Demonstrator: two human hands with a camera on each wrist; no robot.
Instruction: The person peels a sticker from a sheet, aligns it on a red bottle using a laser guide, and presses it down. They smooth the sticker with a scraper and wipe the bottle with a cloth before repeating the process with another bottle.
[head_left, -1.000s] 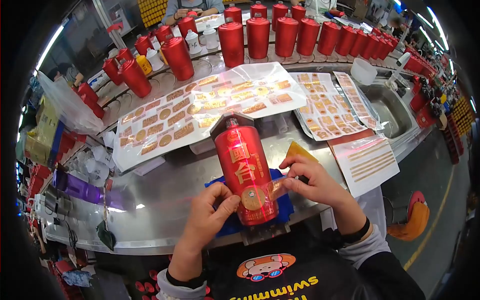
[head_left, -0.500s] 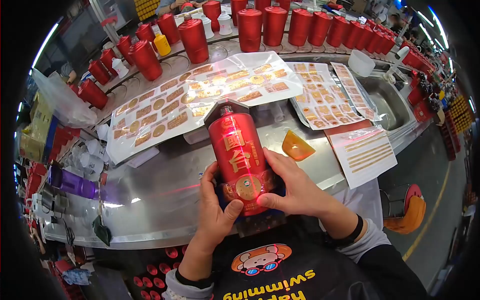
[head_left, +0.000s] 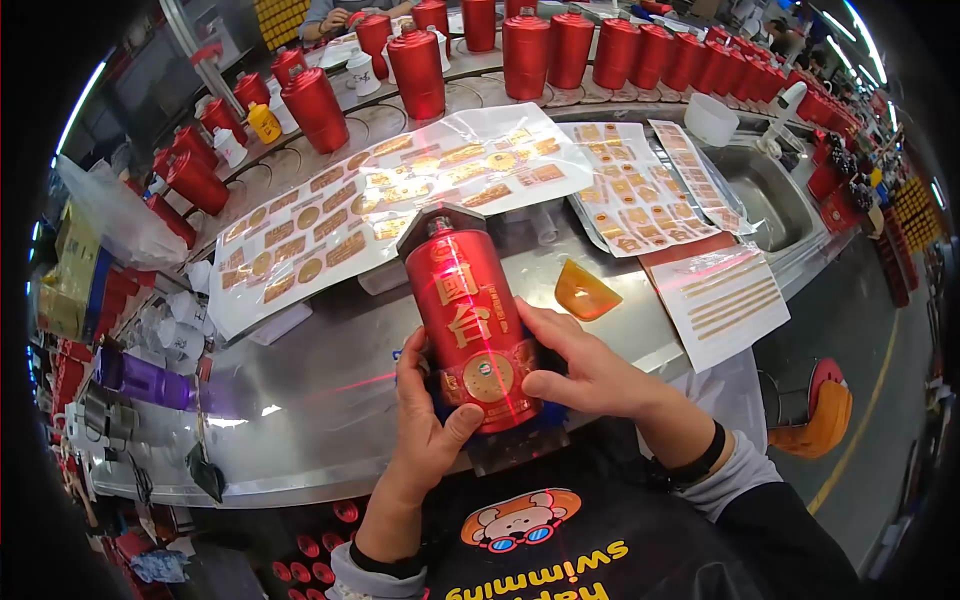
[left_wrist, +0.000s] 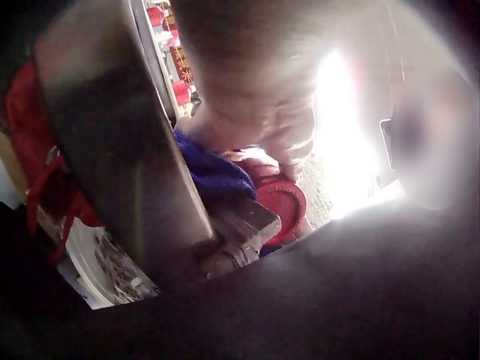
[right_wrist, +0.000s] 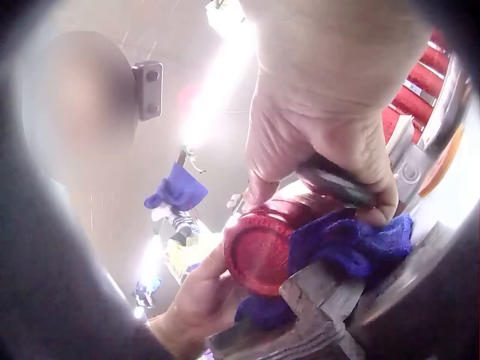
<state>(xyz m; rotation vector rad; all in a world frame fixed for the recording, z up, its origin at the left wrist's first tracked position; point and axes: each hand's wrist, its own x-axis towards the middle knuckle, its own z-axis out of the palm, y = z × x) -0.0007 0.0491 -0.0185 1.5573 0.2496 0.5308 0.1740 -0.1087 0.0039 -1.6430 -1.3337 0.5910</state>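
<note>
A red bottle point(head_left: 465, 300) with gold characters and a round gold label point(head_left: 488, 378) lies tilted on a blue cloth point(right_wrist: 352, 244), its neck in a dark angular holder point(head_left: 412, 235). My left hand point(head_left: 425, 420) grips the lower left side, thumb on the front near the base. The right hand point(head_left: 590, 370) holds the opposite side, thumb beside the round label. A patterned gold band point(head_left: 525, 360) runs at the label's level. In the right wrist view, a dark rounded object point(right_wrist: 337, 186) sits under my right palm, and the bottle's round base point(right_wrist: 259, 255) faces the camera.
Sheets of gold stickers point(head_left: 330, 225) lie beyond the bottle, with more sticker sheets point(head_left: 640, 195) to the right. An amber scraper-like piece point(head_left: 587, 291) rests on the steel table point(head_left: 300, 400). Red bottles point(head_left: 415, 75) line the conveyor behind. A sink point(head_left: 765, 195) is at right.
My right hand, which pinched a clear gold-marked strip at the bottle's right side, let go and moved onto the bottle. Both hands now hold its sides. The amber piece came into full view.
</note>
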